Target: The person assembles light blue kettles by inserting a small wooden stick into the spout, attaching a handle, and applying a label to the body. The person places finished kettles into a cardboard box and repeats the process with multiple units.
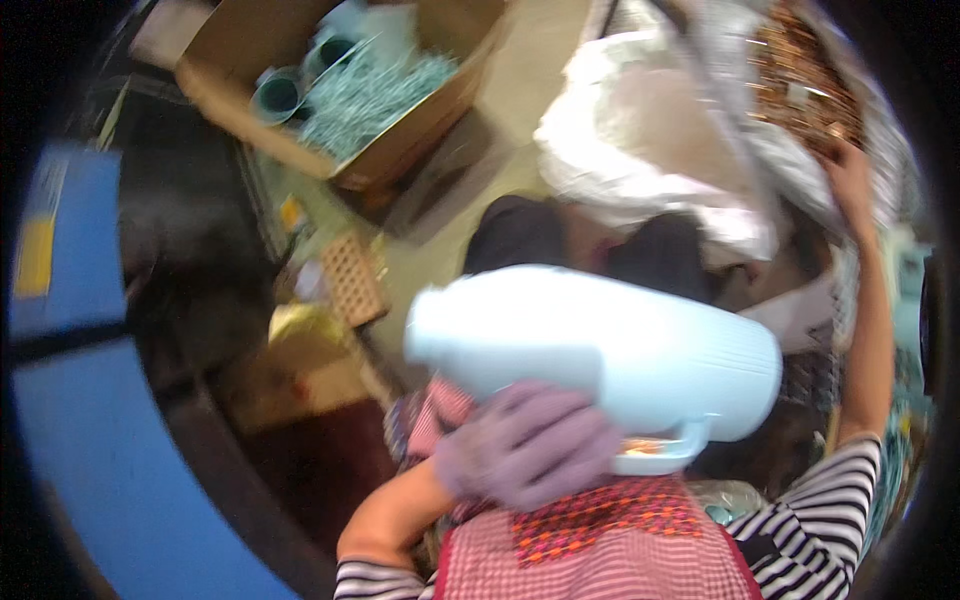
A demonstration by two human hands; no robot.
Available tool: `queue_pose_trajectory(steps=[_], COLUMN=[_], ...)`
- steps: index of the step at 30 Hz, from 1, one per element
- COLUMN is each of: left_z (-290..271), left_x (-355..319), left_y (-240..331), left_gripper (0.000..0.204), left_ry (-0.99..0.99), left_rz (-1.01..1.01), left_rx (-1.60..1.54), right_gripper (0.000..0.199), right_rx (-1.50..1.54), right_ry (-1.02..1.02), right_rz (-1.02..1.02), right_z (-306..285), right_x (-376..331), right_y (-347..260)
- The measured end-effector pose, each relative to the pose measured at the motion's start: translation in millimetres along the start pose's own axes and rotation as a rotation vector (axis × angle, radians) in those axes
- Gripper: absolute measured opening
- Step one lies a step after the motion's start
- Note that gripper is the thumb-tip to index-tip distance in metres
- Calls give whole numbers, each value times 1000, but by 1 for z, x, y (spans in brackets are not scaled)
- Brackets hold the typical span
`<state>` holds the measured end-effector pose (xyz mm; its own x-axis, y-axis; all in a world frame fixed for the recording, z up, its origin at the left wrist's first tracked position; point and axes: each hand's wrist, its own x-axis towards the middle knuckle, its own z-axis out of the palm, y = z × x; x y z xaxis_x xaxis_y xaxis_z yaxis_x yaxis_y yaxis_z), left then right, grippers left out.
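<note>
A light blue thermos jug [600, 345] lies sideways across my lap, its narrower neck end to the left and its handle [668, 455] toward me. My left hand [535, 445], in a purple knit glove, is closed against the jug's near side, beside the handle. Part of its grip is hidden behind the fingers. My bare right hand [848, 180] stretches far to the upper right, at the edge of a heap of shiny copper-coloured pieces [805, 75] in a pale sack. Its fingertips are blurred among the pieces, so what they touch is unclear.
A cardboard box [270, 150] at the far left contains teal tubes and shredded strands. A white plastic bag [640, 130] stands beyond my knees. An orange perforated block [352, 280] sits left of centre, with blue panels [110, 470] along the left edge.
</note>
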<state>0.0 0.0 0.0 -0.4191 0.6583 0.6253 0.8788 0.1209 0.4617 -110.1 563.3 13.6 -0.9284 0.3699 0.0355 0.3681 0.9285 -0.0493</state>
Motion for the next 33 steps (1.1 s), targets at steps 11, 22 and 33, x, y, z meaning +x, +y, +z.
queue_pose_trajectory(steps=[11,22,33], left_z=[-26,-18,-53], left_x=[8,47,66], left_y=[8,5,26], left_gripper=[36,35,28], left_ry=[-91,-263,-39], left_rz=[-11,174,702], left_rx=[71,78,325], right_gripper=[26,24,13], right_rx=[112,172,572], right_ry=[318,711,448], right_rz=[93,-94,-275], right_z=[-27,-27,-68], right_x=[-37,-65,-118], right_y=[-18,-54,-139])
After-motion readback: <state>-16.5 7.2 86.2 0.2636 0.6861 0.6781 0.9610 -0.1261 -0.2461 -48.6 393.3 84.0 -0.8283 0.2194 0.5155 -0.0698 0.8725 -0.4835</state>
